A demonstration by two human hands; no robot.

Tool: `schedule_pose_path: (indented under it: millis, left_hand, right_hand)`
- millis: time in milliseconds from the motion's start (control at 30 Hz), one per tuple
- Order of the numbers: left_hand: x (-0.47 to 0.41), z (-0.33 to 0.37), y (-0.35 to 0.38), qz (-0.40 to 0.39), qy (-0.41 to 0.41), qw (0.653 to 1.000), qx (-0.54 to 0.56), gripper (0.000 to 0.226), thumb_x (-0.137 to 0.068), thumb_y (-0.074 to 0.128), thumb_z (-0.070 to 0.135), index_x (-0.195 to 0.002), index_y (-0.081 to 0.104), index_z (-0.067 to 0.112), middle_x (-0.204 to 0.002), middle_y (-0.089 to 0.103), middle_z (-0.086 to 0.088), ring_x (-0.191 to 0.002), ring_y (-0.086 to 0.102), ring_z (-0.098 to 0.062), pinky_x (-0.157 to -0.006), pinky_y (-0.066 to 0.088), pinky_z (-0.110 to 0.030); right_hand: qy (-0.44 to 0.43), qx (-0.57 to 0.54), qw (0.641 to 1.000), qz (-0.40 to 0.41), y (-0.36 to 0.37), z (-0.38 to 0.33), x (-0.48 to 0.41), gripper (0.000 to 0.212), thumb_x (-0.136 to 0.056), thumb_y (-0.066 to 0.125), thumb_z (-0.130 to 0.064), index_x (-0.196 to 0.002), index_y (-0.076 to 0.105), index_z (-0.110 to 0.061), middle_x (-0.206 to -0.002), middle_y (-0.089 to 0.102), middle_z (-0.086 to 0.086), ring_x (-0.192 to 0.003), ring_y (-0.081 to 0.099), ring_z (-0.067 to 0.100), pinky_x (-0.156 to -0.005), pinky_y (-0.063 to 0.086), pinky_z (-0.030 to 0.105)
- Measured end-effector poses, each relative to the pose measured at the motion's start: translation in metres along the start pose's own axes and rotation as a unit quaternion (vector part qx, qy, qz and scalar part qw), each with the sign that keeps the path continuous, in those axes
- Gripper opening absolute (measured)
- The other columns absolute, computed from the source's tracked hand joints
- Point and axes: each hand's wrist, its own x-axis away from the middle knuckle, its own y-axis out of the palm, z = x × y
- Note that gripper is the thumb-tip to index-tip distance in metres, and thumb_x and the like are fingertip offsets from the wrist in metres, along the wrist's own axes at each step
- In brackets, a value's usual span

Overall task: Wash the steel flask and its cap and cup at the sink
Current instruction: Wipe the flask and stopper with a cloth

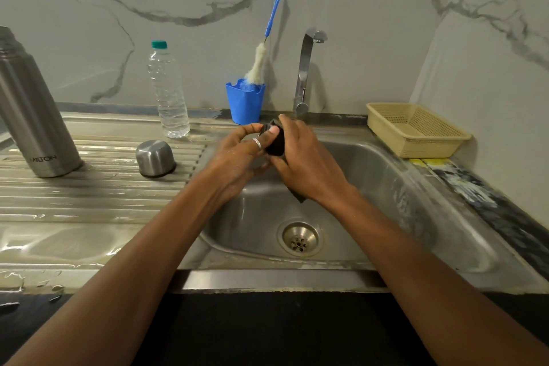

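Note:
Over the sink basin (371,187), my left hand (237,157) and my right hand (309,166) meet around a small black cap (275,144). My left hand grips the cap, with the thumb lying on top of it. My right hand wraps a dark scrub pad (299,197) against the cap's right side, and a corner of the pad hangs below the wrist. The steel flask (32,116) stands upright on the draining board at far left. The steel cup (155,158) sits upside down on the board, left of the basin.
A clear water bottle (169,92) stands behind the cup. A blue holder (245,104) with a bottle brush (260,61) sits by the faucet (306,68), which has no water running from it. A cream basket (416,131) sits at right. The drain (300,239) lies below my hands.

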Motion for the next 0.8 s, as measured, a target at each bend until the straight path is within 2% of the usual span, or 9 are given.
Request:
schedule_pose_path:
  millis: [233,367,400,467,533,567,667,733,800]
  left_hand:
    - [-0.006,0.005,-0.010,-0.037,0.014,0.999,-0.028,0.037,-0.090,0.071,0.012,-0.123,0.065,-0.005,-0.107,0.073,-0.009,-0.099,0.070,-0.016,-0.081,0.055,-0.021]
    - [-0.007,0.001,-0.021,-0.071,0.032,0.993,-0.086,0.046,-0.085,0.075,0.019,-0.127,0.066,0.002,-0.122,0.071,-0.012,-0.117,0.066,-0.025,-0.101,0.052,-0.035]
    - [-0.007,0.001,-0.023,-0.078,0.036,0.990,-0.112,0.048,-0.084,0.076,0.023,-0.128,0.067,0.006,-0.123,0.071,-0.010,-0.120,0.065,-0.024,-0.104,0.050,-0.036]
    - [-0.006,0.002,-0.021,-0.084,0.044,0.986,-0.139,0.052,-0.080,0.077,0.026,-0.128,0.067,0.011,-0.121,0.073,-0.003,-0.119,0.065,-0.018,-0.105,0.050,-0.033]
    - [-0.006,0.002,-0.014,-0.086,0.049,0.985,-0.143,0.052,-0.078,0.077,0.026,-0.127,0.067,0.013,-0.117,0.074,0.001,-0.116,0.067,-0.013,-0.102,0.051,-0.030]
    - [-0.007,0.001,-0.012,-0.082,0.052,0.985,-0.144,0.051,-0.077,0.078,0.026,-0.125,0.067,0.013,-0.115,0.075,0.001,-0.114,0.068,-0.013,-0.101,0.052,-0.029]
    - [-0.013,-0.006,-0.008,-0.057,0.047,0.990,-0.119,0.049,-0.076,0.082,0.031,-0.118,0.072,0.008,-0.114,0.075,-0.009,-0.118,0.066,-0.026,-0.105,0.051,-0.037]
    - [-0.013,-0.008,-0.007,-0.040,0.040,0.994,-0.092,0.040,-0.085,0.077,0.025,-0.116,0.072,0.001,-0.111,0.075,-0.013,-0.116,0.066,-0.027,-0.100,0.053,-0.032]
    - [-0.011,-0.008,-0.006,-0.048,0.038,0.995,-0.079,0.033,-0.091,0.071,0.019,-0.116,0.070,-0.002,-0.106,0.075,-0.010,-0.109,0.067,-0.021,-0.092,0.053,-0.025]
  right_hand:
    - [-0.053,0.044,0.998,0.009,-0.006,0.004,0.001,0.067,-0.093,0.069,-0.023,-0.148,0.035,-0.008,-0.132,0.049,0.014,-0.117,0.051,0.029,-0.082,0.055,0.042]
    - [0.065,-0.096,0.989,-0.090,-0.015,-0.001,-0.006,0.056,-0.085,0.079,-0.027,-0.131,0.049,-0.017,-0.118,0.061,0.005,-0.105,0.060,0.020,-0.087,0.054,0.036]
    - [0.115,-0.177,0.968,-0.134,-0.020,-0.001,-0.007,0.047,-0.084,0.081,-0.024,-0.123,0.055,-0.017,-0.108,0.064,0.003,-0.097,0.063,0.016,-0.085,0.054,0.035]
    - [0.206,-0.376,0.880,-0.206,-0.030,0.001,-0.006,0.036,-0.082,0.081,-0.012,-0.114,0.065,-0.012,-0.096,0.069,0.006,-0.087,0.064,0.014,-0.079,0.054,0.032]
    - [0.244,-0.428,0.845,-0.209,-0.034,0.005,-0.004,0.038,-0.080,0.081,-0.009,-0.115,0.068,-0.010,-0.098,0.072,0.010,-0.087,0.066,0.017,-0.076,0.055,0.032]
    - [0.242,-0.378,0.873,-0.191,-0.035,0.004,-0.004,0.039,-0.079,0.082,-0.012,-0.115,0.067,-0.011,-0.100,0.072,0.011,-0.089,0.066,0.018,-0.075,0.055,0.032]
    - [0.161,-0.050,0.981,-0.093,-0.019,-0.005,0.001,0.054,-0.082,0.081,-0.026,-0.123,0.049,-0.012,-0.109,0.063,0.009,-0.095,0.063,0.024,-0.080,0.056,0.039]
    - [0.087,0.092,0.992,-0.024,-0.010,-0.014,0.006,0.051,-0.088,0.074,-0.021,-0.126,0.041,-0.011,-0.117,0.058,0.014,-0.100,0.062,0.030,-0.079,0.056,0.043]
    - [0.047,0.139,0.989,0.018,-0.006,-0.017,0.006,0.047,-0.090,0.069,-0.017,-0.126,0.041,-0.011,-0.117,0.056,0.015,-0.098,0.061,0.031,-0.072,0.054,0.039]
